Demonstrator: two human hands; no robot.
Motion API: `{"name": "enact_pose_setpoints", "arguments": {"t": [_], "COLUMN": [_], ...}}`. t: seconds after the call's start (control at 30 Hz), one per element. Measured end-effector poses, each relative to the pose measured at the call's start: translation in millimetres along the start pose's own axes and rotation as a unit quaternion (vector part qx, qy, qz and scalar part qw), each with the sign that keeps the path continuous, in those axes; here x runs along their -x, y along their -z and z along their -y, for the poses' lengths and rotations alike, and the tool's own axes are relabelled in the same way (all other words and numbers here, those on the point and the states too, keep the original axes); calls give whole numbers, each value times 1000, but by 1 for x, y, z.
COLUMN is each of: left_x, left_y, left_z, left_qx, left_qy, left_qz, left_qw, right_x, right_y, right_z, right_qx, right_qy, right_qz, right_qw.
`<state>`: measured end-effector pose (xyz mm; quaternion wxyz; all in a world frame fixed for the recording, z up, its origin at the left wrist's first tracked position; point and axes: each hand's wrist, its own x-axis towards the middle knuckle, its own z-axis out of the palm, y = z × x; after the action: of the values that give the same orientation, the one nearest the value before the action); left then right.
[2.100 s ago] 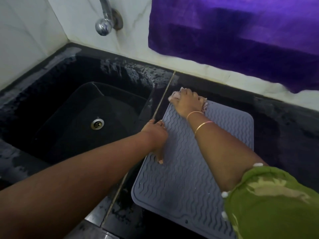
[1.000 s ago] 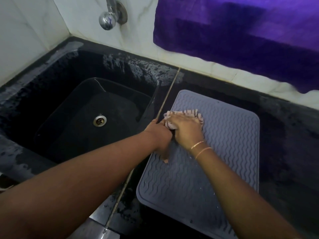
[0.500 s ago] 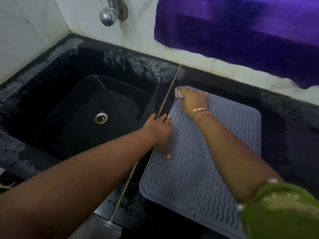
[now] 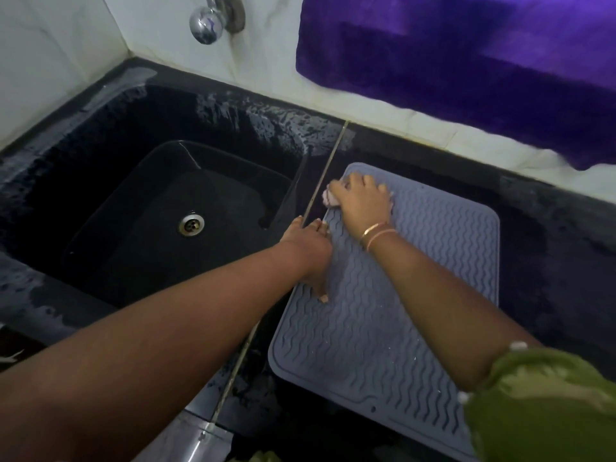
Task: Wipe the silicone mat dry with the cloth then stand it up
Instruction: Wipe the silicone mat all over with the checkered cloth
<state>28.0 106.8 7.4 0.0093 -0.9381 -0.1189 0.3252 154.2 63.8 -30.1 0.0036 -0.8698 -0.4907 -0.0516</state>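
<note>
A grey silicone mat [image 4: 433, 261] with wavy ridges lies flat on the black counter, to the right of the sink. My right hand [image 4: 361, 203] presses a pale striped cloth [image 4: 328, 198] onto the mat's far left corner; most of the cloth is hidden under the hand. My left hand [image 4: 308, 248] grips the mat's left edge at mid-length, thumb lying on the ridges and fingers hanging over the edge.
A black sink [image 4: 186, 208] with a steel drain [image 4: 191, 224] lies on the left. A chrome tap [image 4: 208, 23] sticks out of the white tiled wall above it. A purple towel [image 4: 466, 51] hangs on the wall behind the wet black counter [image 4: 550, 228].
My right hand swept the cloth from the far left corner back toward me, out to the corner again, and now sits slightly nearer. My left hand stayed on the mat's left edge.
</note>
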Motion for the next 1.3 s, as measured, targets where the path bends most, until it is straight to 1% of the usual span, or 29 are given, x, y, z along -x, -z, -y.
{"name": "enact_pose_setpoints", "arguments": {"t": [0.13, 0.2, 0.27, 0.33, 0.4, 0.47, 0.53, 0.63, 0.67, 0.73, 0.8, 0.83, 0.9, 0.97, 1.13, 1.3], "left_x": [-4, -3, -1, -1, -2, -2, -2, -1, 1, 7, 17, 23, 34, 40, 37, 40], "left_y": [0, -1, 0, -1, -2, -3, -5, -7, -7, -10, -15, -20, -29, -37, -45, -50], "left_z": [1, 3, 4, 6, 6, 6, 7, 11, 12, 12, 15, 18, 26, 33, 33, 33], "left_qx": [-11, -3, 11, 22, 24, 28, 40, 59, 61, 56, 42, 43, 61, 79, 77, 99], "left_qy": [2, 2, 2, 3, 9, 9, 2, -8, -10, -17, -40, -57, -83, -91, -82, -92], "left_qz": [-2, -3, -6, -7, -4, -5, -15, -23, -25, -47, -83, -90, -62, -18, 1, -22], "left_qw": [1000, 1000, 1000, 1000, 1000, 1000, 999, 998, 998, 997, 995, 993, 993, 993, 994, 991], "right_x": [-45, -58, -58, -44, -22, 2, 27, 61, 65, 56, 33, 22, 8, 5, 47, 95], "right_y": [8, 6, 8, 10, 9, 9, 9, 14, 14, 14, 11, 11, 12, 13, 15, 8], "right_z": [-28, -45, -49, -31, -7, 10, 18, 30, 31, 22, 6, -1, -6, -1, 32, 54], "right_qx": [35, 32, -13, -59, -99, -165, -215, -253, -250, -217, -201, -206, -206, -183, -151, -163], "right_qy": [-32, -56, -79, -77, -53, -37, -42, -51, -48, -54, -82, -98, -113, -97, -70, -56], "right_qz": [-1, -4, 12, 28, 16, 5, -4, -21, -16, 28, 67, 72, 72, 82, 49, -4], "right_qw": [999, 998, 997, 995, 993, 986, 976, 966, 967, 974, 974, 971, 969, 975, 985, 985]}}
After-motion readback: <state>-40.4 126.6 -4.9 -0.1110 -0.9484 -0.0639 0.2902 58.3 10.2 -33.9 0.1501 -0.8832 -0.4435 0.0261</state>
